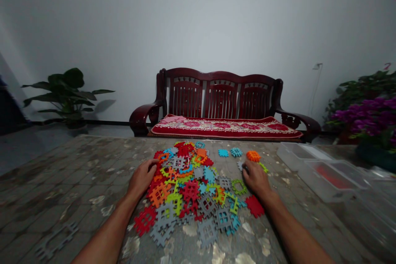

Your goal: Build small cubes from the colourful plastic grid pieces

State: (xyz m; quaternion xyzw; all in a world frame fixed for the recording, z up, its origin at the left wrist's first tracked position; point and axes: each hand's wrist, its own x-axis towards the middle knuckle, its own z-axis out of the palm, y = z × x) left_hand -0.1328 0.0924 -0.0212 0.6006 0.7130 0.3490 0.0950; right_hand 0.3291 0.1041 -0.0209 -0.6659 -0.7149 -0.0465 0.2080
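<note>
A heap of colourful interlocking plastic pieces (190, 189) in red, grey, orange, green and blue covers the middle of the table. My left hand (144, 176) lies at the heap's left edge, its thumb apart from the fingers, beside the red pieces. On the right, my right hand (256, 176) is closed, fingers bent, at a small grey piece (240, 166); the fingertips are partly hidden. Just beyond it sits an orange cluster of pieces (253, 156), with a green piece (263, 167) alongside. A red square piece (255, 206) lies under my right forearm's inner side.
A blue flat piece (223, 153) and a blue cluster (236, 152) lie behind the heap. Clear plastic boxes (328, 189) stand at right, one holding something red. A grey frame piece (57, 240) is at front left. Beyond the table (102, 161) is a wooden bench (221, 95).
</note>
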